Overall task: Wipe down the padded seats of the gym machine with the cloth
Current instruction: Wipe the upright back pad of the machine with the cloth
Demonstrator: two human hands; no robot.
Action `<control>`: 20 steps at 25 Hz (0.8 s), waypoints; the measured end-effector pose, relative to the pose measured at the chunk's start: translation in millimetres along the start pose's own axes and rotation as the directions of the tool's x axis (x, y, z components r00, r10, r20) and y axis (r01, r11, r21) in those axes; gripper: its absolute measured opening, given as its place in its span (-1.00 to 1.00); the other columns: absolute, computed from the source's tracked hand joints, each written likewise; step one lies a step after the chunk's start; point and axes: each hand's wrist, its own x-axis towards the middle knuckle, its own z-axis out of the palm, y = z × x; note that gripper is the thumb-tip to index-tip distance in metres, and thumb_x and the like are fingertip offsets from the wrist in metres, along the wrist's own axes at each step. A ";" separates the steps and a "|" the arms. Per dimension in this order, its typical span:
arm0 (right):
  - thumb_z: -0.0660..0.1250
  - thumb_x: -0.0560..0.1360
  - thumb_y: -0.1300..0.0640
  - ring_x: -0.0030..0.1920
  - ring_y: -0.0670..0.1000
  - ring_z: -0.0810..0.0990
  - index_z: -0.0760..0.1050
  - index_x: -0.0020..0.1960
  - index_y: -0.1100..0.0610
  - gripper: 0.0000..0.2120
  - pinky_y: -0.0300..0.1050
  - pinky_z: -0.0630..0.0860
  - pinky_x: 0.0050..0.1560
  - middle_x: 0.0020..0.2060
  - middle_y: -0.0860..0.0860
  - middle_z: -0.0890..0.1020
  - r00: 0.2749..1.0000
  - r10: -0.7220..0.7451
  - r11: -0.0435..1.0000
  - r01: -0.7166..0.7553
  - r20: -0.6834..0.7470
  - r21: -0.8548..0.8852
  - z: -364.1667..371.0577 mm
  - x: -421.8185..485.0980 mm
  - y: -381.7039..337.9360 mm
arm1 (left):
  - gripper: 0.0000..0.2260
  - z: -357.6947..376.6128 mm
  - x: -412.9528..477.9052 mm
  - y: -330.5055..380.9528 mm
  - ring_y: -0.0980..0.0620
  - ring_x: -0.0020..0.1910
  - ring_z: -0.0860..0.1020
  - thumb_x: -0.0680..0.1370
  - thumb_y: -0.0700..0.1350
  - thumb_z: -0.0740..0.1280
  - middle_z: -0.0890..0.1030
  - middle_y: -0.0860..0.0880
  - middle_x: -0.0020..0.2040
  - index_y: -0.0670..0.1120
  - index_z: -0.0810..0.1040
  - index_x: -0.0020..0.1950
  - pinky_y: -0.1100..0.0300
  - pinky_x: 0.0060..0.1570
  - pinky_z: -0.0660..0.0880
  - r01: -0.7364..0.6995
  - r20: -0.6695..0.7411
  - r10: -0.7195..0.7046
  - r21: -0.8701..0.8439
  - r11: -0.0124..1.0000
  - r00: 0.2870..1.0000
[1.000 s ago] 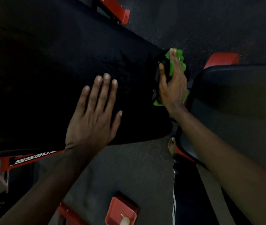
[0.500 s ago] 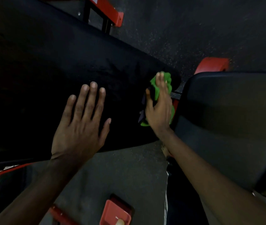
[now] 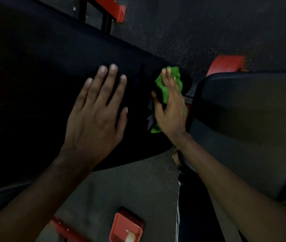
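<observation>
- While the left hand (image 3: 93,116) lies flat on the long black pad (image 3: 34,81) with its fingers straight, slightly spread and holding nothing, the right hand (image 3: 171,112) sits at the pad's narrow right end.
- The right hand holds a bunched green cloth (image 3: 164,88) down against the pad. Its fingers stretch over the top of the wad and its thumb presses in from the left, so the bunch is pinched between them.
- Green shows past the fingertips, between thumb and forefinger, and again under the heel of the hand. A darker fold sticks out beside the thumb.
- The cloth lies just beside the gap between the long pad and a second padded seat (image 3: 246,130), which fills the right of the view.
- Both hands are on the same pad, near each other but not touching.
- Red frame parts show above the pad (image 3: 110,7), behind the second seat (image 3: 226,65), and low in the view (image 3: 126,226).
- A dark speckled floor (image 3: 182,32) lies under everything, and a bare foot (image 3: 175,155) stands on it just below the right wrist.
</observation>
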 end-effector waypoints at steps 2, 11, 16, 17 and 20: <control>0.18 0.68 -0.04 0.60 -0.02 0.18 0.22 0.60 0.16 -0.45 0.05 0.27 0.54 0.59 0.06 0.26 0.986 0.123 0.990 -0.115 -0.115 0.077 2.0 25.3 2.8 | -0.44 3.8 9.8 -2.2 -0.12 0.65 -0.01 0.69 0.03 0.08 0.05 -0.19 0.66 -0.17 0.11 0.65 0.00 0.59 -0.10 -0.013 0.029 0.011 0.074 0.997 1.000; 0.22 0.62 0.03 0.63 0.02 0.06 0.12 0.63 0.13 -0.36 0.17 0.24 0.53 0.62 0.02 0.16 0.997 -0.016 1.000 0.017 0.081 -0.023 5.4 -28.0 -34.4 | -0.41 8.5 10.0 4.2 -0.17 0.64 -0.19 0.72 0.03 -0.05 -0.19 -0.24 0.65 -0.17 -0.19 0.66 -0.07 0.60 -0.21 -0.073 0.102 0.053 0.204 0.976 0.993; 0.15 0.68 -0.13 0.61 -0.02 0.13 0.19 0.62 0.11 -0.42 0.07 0.24 0.54 0.60 0.01 0.23 0.992 0.092 0.995 -0.088 -0.091 0.044 4.7 27.0 -17.5 | -0.41 10.4 12.4 6.9 -0.19 0.64 -0.19 0.73 0.06 -0.05 -0.19 -0.25 0.65 -0.16 -0.22 0.66 -0.07 0.58 -0.25 -0.069 0.112 0.045 0.213 0.975 0.993; 0.14 0.68 -0.15 0.61 -0.03 0.14 0.21 0.61 0.10 -0.42 0.04 0.25 0.54 0.59 -0.01 0.25 0.982 0.142 0.989 -0.134 -0.126 0.070 6.6 29.7 -14.4 | -0.41 10.4 12.5 7.0 -0.19 0.64 -0.19 0.74 0.06 -0.05 -0.20 -0.25 0.65 -0.16 -0.23 0.65 -0.07 0.58 -0.25 -0.070 0.114 0.046 0.213 0.975 0.992; 0.12 0.67 -0.20 0.59 -0.09 0.17 0.21 0.61 0.09 -0.40 -0.01 0.28 0.53 0.58 -0.05 0.28 0.930 0.299 0.954 -0.284 -0.213 0.100 16.1 4.6 -4.4 | -0.40 10.6 11.5 6.9 -0.19 0.64 -0.20 0.74 0.07 -0.04 -0.20 -0.25 0.65 -0.16 -0.23 0.65 -0.07 0.58 -0.25 -0.069 0.115 0.044 0.224 0.972 0.992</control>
